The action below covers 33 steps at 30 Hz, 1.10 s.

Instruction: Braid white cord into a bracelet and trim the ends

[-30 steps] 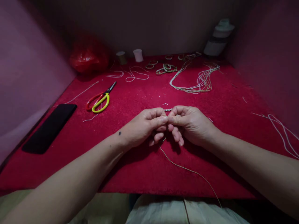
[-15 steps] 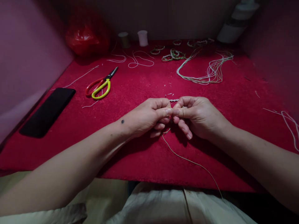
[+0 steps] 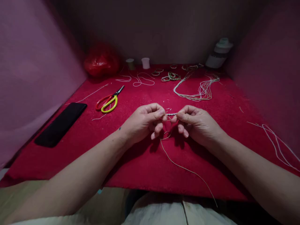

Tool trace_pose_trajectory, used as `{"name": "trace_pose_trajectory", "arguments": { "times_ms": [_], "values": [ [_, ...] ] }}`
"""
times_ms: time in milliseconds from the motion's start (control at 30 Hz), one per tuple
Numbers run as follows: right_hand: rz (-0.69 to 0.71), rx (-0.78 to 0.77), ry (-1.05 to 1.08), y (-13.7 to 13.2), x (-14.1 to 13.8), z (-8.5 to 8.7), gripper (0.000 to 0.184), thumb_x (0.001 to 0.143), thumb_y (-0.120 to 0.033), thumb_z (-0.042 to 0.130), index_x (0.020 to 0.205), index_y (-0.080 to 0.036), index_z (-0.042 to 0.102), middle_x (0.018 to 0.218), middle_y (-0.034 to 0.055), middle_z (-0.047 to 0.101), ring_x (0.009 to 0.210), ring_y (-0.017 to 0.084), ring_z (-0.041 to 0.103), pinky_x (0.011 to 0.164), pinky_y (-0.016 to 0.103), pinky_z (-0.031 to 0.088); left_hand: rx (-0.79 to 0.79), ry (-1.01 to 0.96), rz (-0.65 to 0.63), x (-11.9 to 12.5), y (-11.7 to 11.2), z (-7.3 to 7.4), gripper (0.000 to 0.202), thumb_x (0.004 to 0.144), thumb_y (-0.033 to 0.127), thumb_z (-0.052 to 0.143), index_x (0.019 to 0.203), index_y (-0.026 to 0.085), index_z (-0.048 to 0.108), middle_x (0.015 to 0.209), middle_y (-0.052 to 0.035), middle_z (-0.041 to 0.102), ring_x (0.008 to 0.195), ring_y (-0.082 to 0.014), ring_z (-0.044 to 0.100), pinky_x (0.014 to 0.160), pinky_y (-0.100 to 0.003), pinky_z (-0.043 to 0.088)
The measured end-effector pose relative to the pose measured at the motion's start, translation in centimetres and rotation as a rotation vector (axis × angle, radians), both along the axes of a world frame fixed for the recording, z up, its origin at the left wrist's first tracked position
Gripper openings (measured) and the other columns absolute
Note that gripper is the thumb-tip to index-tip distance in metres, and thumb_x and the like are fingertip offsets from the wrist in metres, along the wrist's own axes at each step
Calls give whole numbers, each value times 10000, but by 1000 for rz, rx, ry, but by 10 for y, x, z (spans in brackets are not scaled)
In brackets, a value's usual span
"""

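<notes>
Over the middle of the red cloth [image 3: 145,162], my left hand [image 3: 142,123] and my right hand [image 3: 195,123] each pinch one end of a short braided piece of cord [image 3: 171,114]. A small gap separates the two pinches and the braid shows between them. From under the hands a thin pale cord [image 3: 187,170] loops and trails toward me over the table's front edge. Both hands have thumb and forefinger pressed together, with the other fingers curled below.
Red-and-yellow scissors [image 3: 108,101] lie at the left, with a black phone [image 3: 61,123] beyond them. A bundle of pale cords [image 3: 199,90], finished braided loops [image 3: 170,76], two small spools [image 3: 138,63], a red bag [image 3: 102,61] and a white jar [image 3: 220,53] sit at the back. Loose cords [image 3: 276,142] lie right.
My hands have drawn slightly apart, so more of the braided piece shows between them. The view has tilted up and shifted.
</notes>
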State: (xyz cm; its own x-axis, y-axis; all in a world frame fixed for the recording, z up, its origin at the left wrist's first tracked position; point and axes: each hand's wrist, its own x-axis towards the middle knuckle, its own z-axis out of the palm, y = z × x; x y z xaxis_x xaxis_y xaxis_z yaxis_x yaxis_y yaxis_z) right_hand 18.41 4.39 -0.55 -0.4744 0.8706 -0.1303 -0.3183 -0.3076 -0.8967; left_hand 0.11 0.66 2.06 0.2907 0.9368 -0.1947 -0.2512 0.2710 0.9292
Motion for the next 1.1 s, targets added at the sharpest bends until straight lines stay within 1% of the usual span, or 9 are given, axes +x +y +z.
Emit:
{"name": "trace_pose_trajectory", "arguments": {
  "times_ms": [133,200,333,433,600,700,900,1000,1100],
  "values": [
    [-134,67,-50,3,2,-3,204,669,-227,810,655,-150,621,678,11,683,439,51,514,363,160,368,122,73,269,-4,5,3,140,825,239,630,815,157,517,757,20,587,410,-29,463,325,-151,323],
    [-171,94,-78,4,3,-4,170,686,-206,794,651,-154,636,605,-2,643,450,53,497,402,170,379,172,148,304,-2,4,3,153,807,240,651,815,166,517,656,51,548,383,-23,425,329,-146,293],
    [-181,74,-65,6,4,-4,155,699,-208,777,654,-160,636,583,8,643,471,77,536,447,192,416,267,374,199,7,-2,-1,146,780,234,673,826,169,550,523,76,490,392,-34,415,370,-146,302],
    [-177,35,-33,6,3,-4,170,672,-224,791,664,-162,632,629,14,665,501,87,573,453,195,444,331,526,135,13,-4,-8,142,772,217,672,854,169,568,571,54,557,455,-55,476,428,-163,359],
    [-142,17,-10,3,2,-5,214,644,-244,817,672,-157,624,669,22,686,546,103,625,470,193,488,489,720,124,15,-1,-21,93,779,220,664,810,166,595,723,2,638,580,-81,544,522,-198,417],
    [-130,17,-2,2,2,-5,218,642,-239,825,675,-154,627,653,24,683,552,114,643,469,193,500,477,721,116,14,-1,-23,99,808,249,637,801,154,610,732,-11,649,578,-81,546,534,-206,427],
    [-94,15,10,1,1,-4,218,669,-241,817,694,-154,618,595,14,656,542,126,650,473,202,515,367,619,70,15,-4,-17,87,844,203,557,799,142,599,621,23,598,494,-63,530,497,-184,426],
    [-71,-17,28,-1,1,-3,233,668,-241,820,775,-151,634,677,23,685,569,128,662,518,230,547,337,589,101,16,-4,-15,87,841,193,550,771,145,569,594,33,576,476,-58,519,467,-172,403],
    [-13,-75,-5,-4,1,-2,291,626,-213,841,832,-141,648,710,25,687,571,139,670,520,239,547,384,597,161,15,-4,-15,90,835,192,555,756,149,564,593,36,562,479,-53,497,457,-168,380]
  ]
}}
